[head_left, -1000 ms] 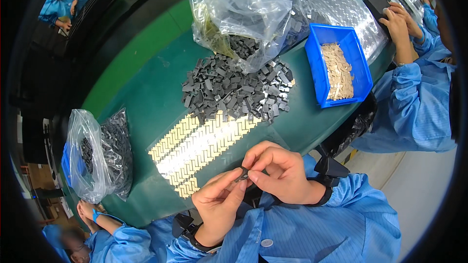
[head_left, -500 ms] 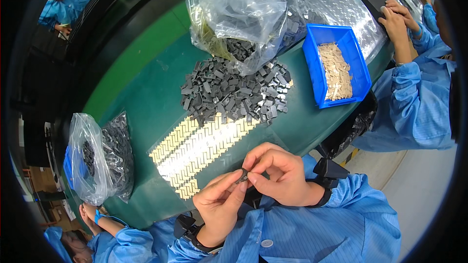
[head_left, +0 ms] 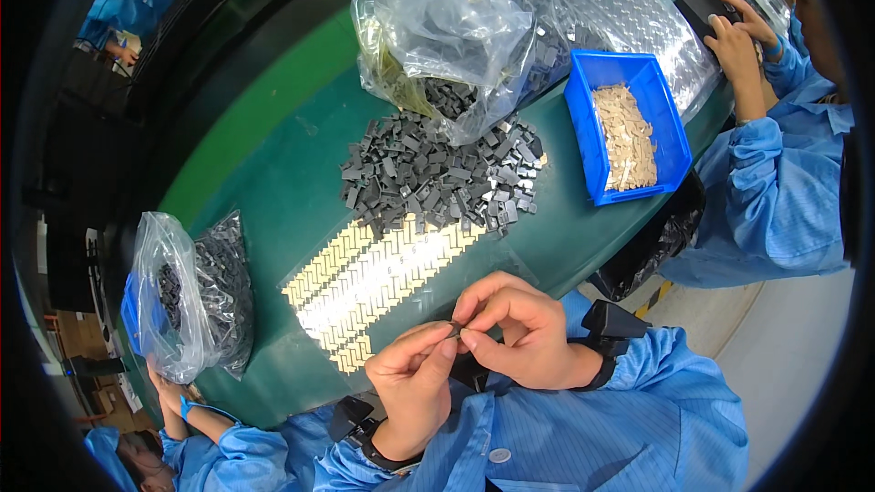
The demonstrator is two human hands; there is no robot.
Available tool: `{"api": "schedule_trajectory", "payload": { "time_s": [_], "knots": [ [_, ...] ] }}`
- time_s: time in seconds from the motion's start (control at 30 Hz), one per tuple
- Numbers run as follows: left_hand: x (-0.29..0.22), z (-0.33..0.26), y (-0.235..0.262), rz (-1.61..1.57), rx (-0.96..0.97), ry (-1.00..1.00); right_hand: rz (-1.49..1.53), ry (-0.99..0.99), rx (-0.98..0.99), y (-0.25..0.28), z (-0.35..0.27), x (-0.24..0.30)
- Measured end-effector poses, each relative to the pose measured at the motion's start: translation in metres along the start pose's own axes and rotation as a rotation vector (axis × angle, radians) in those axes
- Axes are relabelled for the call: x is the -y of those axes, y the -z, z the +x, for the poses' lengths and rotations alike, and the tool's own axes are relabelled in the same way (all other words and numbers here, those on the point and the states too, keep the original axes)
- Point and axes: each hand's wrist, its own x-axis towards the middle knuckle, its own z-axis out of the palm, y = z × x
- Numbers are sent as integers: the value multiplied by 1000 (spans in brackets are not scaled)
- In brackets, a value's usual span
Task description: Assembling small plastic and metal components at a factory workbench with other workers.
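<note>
A small black plastic part is pinched between my two hands at the table's near edge; fingertips hide most of it. My left hand grips it from the left with thumb and fingers. From the other side my right hand closes thumb and forefinger on it. Just beyond lies a clear sheet covered with rows of small cream-coloured adhesive pieces. A heap of similar small black plastic parts covers the sheet's far end.
Behind the heap stands a large clear plastic bag with more black parts. To the right is a blue bin of beige pieces. Another bag of black parts sits at left. Co-workers' hands are at the far right and lower left.
My hands stay together, and the black part between them has turned slightly, with less of it showing. The right co-worker's hands have shifted a little on a dark object.
</note>
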Motion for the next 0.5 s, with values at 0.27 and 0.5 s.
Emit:
{"api": "schedule_trajectory", "payload": {
  "time_s": [0.27,0.5],
  "knots": [
    [3,-5,5,-7,-23,-13,-26,-6,76,8,7,1],
    [-9,-1,12,89,209,-11,111,-208,264,20,15,7]
  ]
}}
